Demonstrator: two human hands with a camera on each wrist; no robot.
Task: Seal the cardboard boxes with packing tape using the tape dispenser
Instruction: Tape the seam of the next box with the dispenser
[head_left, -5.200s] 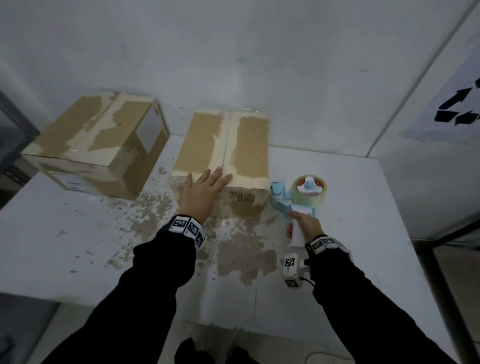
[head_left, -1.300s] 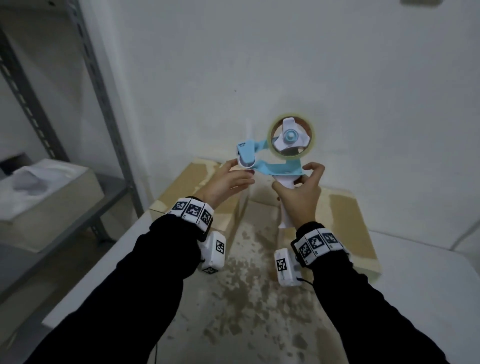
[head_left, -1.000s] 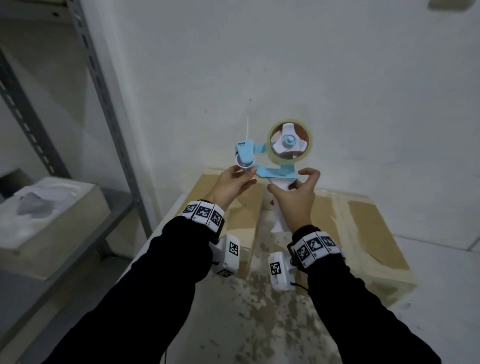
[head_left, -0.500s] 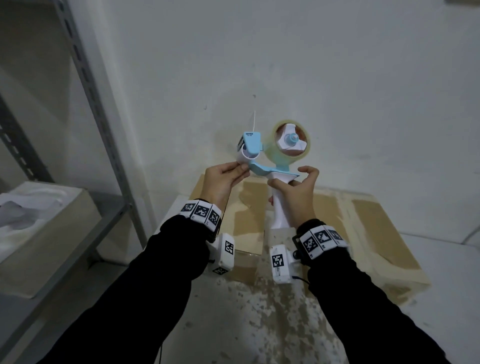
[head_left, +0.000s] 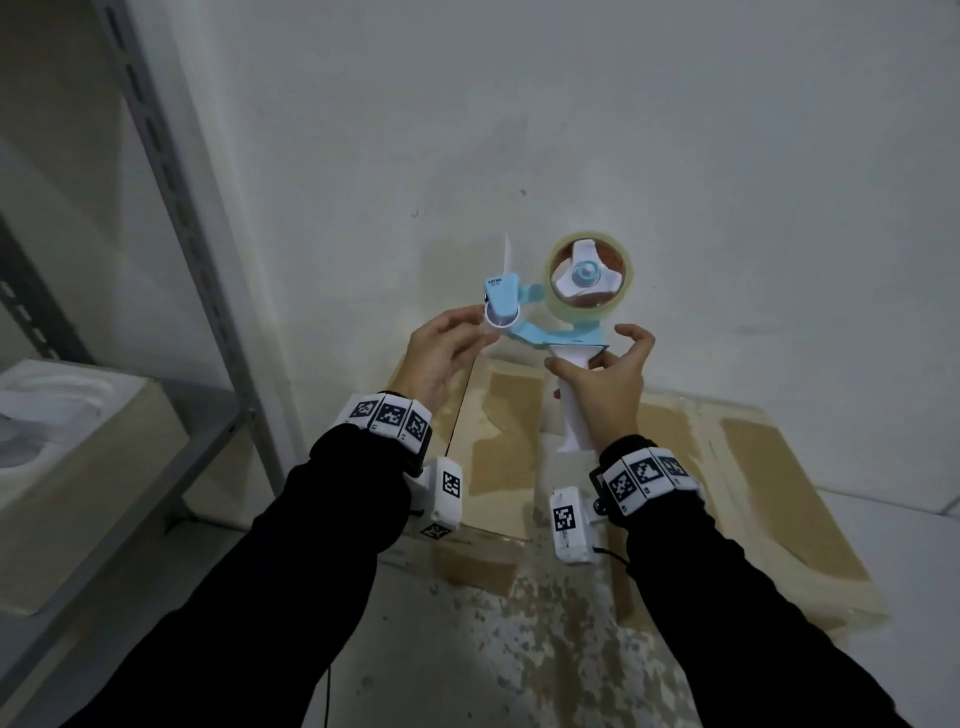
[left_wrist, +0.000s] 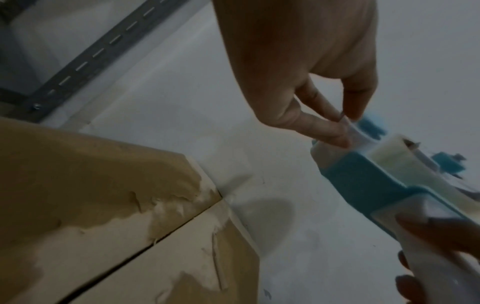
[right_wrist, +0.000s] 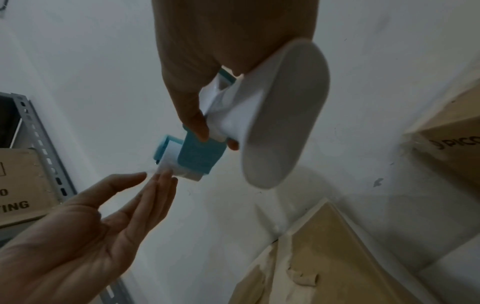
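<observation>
I hold the tape dispenser (head_left: 550, 332) in the air in front of the wall. It has a blue frame, a white handle and a roll of clear tape (head_left: 589, 280). My right hand (head_left: 602, 384) grips the handle (right_wrist: 272, 115) from behind. The fingertips and thumb of my left hand (head_left: 447, 348) pinch at the white front roller (head_left: 500, 323), seen close in the left wrist view (left_wrist: 345, 127). A thin strip (head_left: 506, 249) stands up above the blue guard. Below my hands two worn cardboard boxes lie side by side, the left one (head_left: 498, 457) and the right one (head_left: 769, 478).
The boxes sit on a white table (head_left: 545, 665) stained with brown residue, pushed against the white wall. A grey metal shelf post (head_left: 176, 208) rises at the left. On its shelf stands an open box with white foam (head_left: 78, 441).
Since 5 seconds ago the dispenser has been lifted off the table and my left hand has left the box. In the last second the dispenser turned slightly; my left fingers stay at the roller.
</observation>
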